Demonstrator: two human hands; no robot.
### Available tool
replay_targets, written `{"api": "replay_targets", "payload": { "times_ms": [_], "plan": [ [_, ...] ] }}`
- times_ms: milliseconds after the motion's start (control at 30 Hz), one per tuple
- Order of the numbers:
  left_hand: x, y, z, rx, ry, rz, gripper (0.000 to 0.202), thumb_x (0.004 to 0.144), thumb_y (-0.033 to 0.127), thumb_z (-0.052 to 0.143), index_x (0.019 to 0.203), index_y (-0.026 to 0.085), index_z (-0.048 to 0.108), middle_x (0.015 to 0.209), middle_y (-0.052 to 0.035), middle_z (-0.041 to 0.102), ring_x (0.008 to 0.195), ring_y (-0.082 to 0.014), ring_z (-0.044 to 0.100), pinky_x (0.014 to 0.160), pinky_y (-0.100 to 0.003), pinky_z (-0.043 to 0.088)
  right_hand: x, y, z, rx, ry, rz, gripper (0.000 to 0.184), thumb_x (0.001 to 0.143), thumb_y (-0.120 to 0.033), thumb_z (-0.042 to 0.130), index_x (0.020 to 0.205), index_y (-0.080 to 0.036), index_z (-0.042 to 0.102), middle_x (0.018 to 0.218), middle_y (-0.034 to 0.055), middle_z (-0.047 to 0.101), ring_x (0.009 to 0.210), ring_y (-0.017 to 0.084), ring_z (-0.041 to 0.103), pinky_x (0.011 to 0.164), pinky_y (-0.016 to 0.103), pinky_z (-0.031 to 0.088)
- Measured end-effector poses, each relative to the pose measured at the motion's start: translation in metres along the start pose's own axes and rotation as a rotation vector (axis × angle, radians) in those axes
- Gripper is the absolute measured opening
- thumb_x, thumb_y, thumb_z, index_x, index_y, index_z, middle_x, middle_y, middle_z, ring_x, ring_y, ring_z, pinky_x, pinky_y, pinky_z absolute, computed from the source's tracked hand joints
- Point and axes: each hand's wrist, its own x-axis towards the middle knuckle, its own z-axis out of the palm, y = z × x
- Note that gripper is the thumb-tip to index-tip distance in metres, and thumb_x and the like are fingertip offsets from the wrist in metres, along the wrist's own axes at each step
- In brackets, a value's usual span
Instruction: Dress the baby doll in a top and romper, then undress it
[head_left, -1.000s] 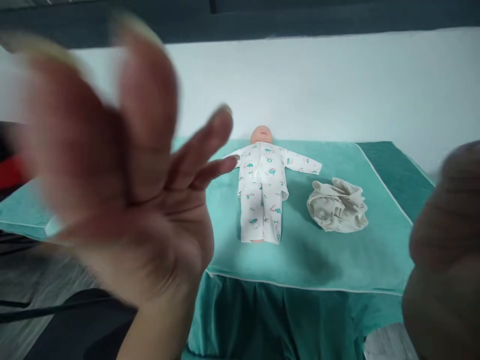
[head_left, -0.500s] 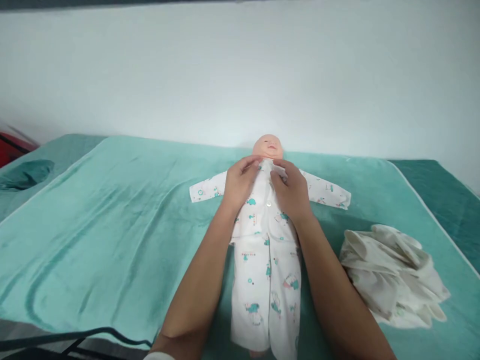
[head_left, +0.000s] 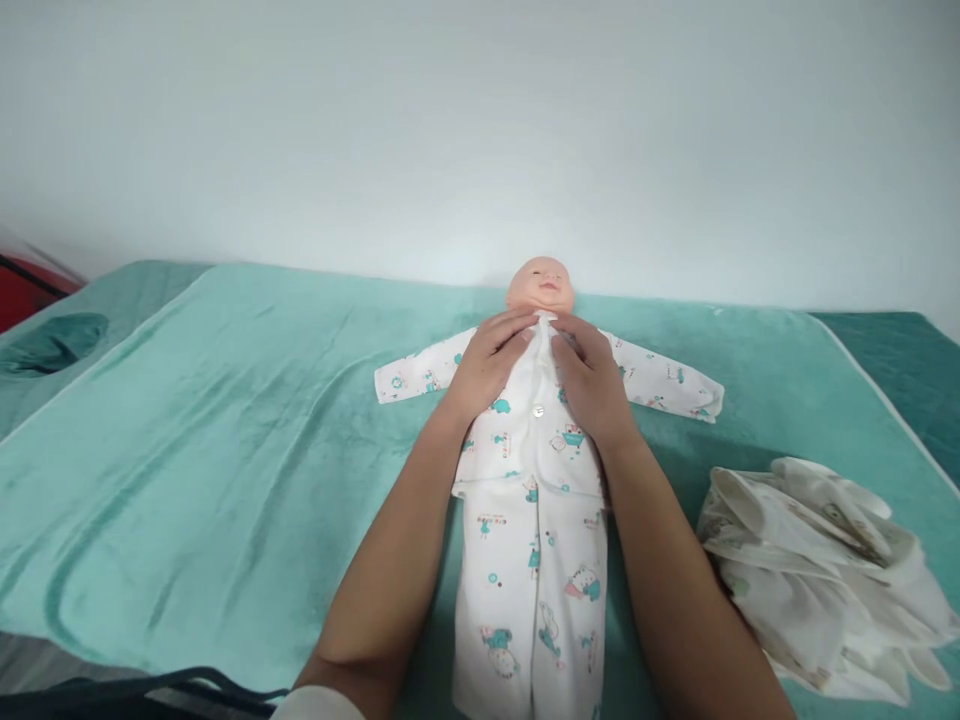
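Note:
A baby doll (head_left: 540, 283) lies on its back, dressed in a white printed shirt (head_left: 517, 440) and matching trousers (head_left: 495, 580). The shirt is closed down the front, with a round button showing mid-chest. My left hand (head_left: 491, 365) rests on the left side of the upper chest, fingers laid out towards the collar and thumb on the cloth. On the other side, my right hand (head_left: 592, 370) lies against the shirt in the same way, its fingertips by the collar. Both sleeves stretch out sideways. The doll's own hands do not show.
A teal blanket (head_left: 187, 450) with soft creases covers the bed beneath the doll. To the right sits a crumpled heap of white printed cloth (head_left: 817, 580). A white wall (head_left: 480, 130) rises behind. Black straps or tubing (head_left: 150, 685) cross the lower left corner.
My hands have settled flatter on the upper chest of the shirt, staying near the collar. The view has shifted a little closer, so the doll and cloth heap look larger.

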Motion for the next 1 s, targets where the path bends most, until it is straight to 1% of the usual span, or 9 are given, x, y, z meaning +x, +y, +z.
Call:
{"api": "replay_targets", "payload": {
  "times_ms": [67,233,333,433,533,667,800,900,1000],
  "plan": [
    [-0.0006,0.0000,-0.0003,0.002,-0.005,-0.015,0.032,0.099,0.034,0.051,0.122,0.030,0.072,0.145,0.0004,0.061,0.143,-0.0180,0.047,0.125,-0.039,0.031,0.0014,0.0034,0.0001,-0.031,-0.017,-0.030,0.028,0.095,-0.038,0.051,0.114,-0.028,0.068,0.134,0.0053,0.065,0.130,0.027,0.055,0.115,0.051,0.040],
    [-0.0016,0.0014,-0.0005,-0.008,-0.010,-0.031,0.033,0.099,0.034,0.050,0.124,0.030,0.071,0.147,0.0000,0.060,0.144,-0.0177,0.046,0.125,-0.038,0.031,0.0018,0.0024,-0.0006,-0.049,-0.040,-0.053,0.030,0.097,-0.040,0.048,0.118,-0.030,0.067,0.134,0.0041,0.065,0.130,0.026,0.055,0.115,0.050,0.041],
    [-0.0012,0.0010,-0.0007,-0.003,-0.017,-0.018,0.033,0.099,0.034,0.050,0.124,0.031,0.071,0.146,0.0002,0.060,0.143,-0.0178,0.047,0.125,-0.037,0.031,0.0004,-0.0018,-0.0020,-0.035,-0.080,-0.057,0.035,0.099,-0.036,0.043,0.126,-0.030,0.065,0.138,0.0033,0.064,0.133,0.025,0.053,0.117,0.049,0.040],
    [-0.0007,0.0005,-0.0010,-0.003,-0.028,-0.006,0.034,0.099,0.033,0.050,0.125,0.032,0.071,0.146,0.0012,0.060,0.144,-0.0174,0.046,0.125,-0.037,0.030,-0.0001,-0.0028,-0.0034,-0.053,-0.121,-0.050,0.041,0.100,-0.036,0.042,0.136,-0.029,0.060,0.146,0.0030,0.058,0.141,0.025,0.047,0.121,0.052,0.034],
    [-0.0007,0.0005,-0.0012,-0.004,-0.035,-0.010,0.034,0.099,0.033,0.049,0.126,0.032,0.071,0.148,0.0018,0.058,0.145,-0.0167,0.045,0.126,-0.037,0.030,0.0003,-0.0016,-0.0044,-0.074,-0.150,-0.055,0.045,0.099,-0.036,0.042,0.142,-0.028,0.057,0.150,0.0035,0.055,0.144,0.026,0.043,0.123,0.054,0.031],
    [-0.0012,0.0013,-0.0012,0.002,-0.038,-0.018,0.034,0.100,0.033,0.049,0.126,0.033,0.070,0.149,0.0028,0.057,0.145,-0.0168,0.045,0.126,-0.037,0.030,0.0004,-0.0014,-0.0054,-0.076,-0.157,-0.077,0.046,0.099,-0.035,0.041,0.142,-0.029,0.056,0.150,0.0033,0.055,0.144,0.026,0.044,0.123,0.054,0.031],
    [-0.0022,0.0029,-0.0009,-0.017,-0.036,-0.054,0.034,0.100,0.033,0.049,0.126,0.034,0.071,0.151,0.0041,0.056,0.147,-0.0177,0.043,0.127,-0.037,0.030,0.0007,-0.0021,-0.0057,-0.080,-0.171,-0.092,0.046,0.100,-0.036,0.042,0.143,-0.031,0.055,0.151,0.0020,0.053,0.144,0.025,0.043,0.123,0.053,0.032],
    [-0.0023,0.0040,-0.0005,-0.039,-0.024,-0.073,0.032,0.100,0.033,0.051,0.123,0.034,0.072,0.150,0.0041,0.057,0.146,-0.0183,0.043,0.126,-0.037,0.031,0.0013,-0.0019,-0.0056,-0.085,-0.166,-0.125,0.044,0.100,-0.036,0.043,0.140,-0.030,0.057,0.147,0.0032,0.058,0.139,0.025,0.049,0.120,0.052,0.036],
    [-0.0018,0.0042,-0.0002,-0.035,-0.019,-0.064,0.031,0.099,0.032,0.051,0.121,0.033,0.073,0.148,0.0039,0.059,0.145,-0.0190,0.044,0.125,-0.038,0.032,0.0013,-0.0021,-0.0056,-0.100,-0.153,-0.121,0.042,0.099,-0.036,0.044,0.138,-0.030,0.058,0.143,0.0034,0.060,0.135,0.026,0.051,0.117,0.052,0.038]
  ]
}}
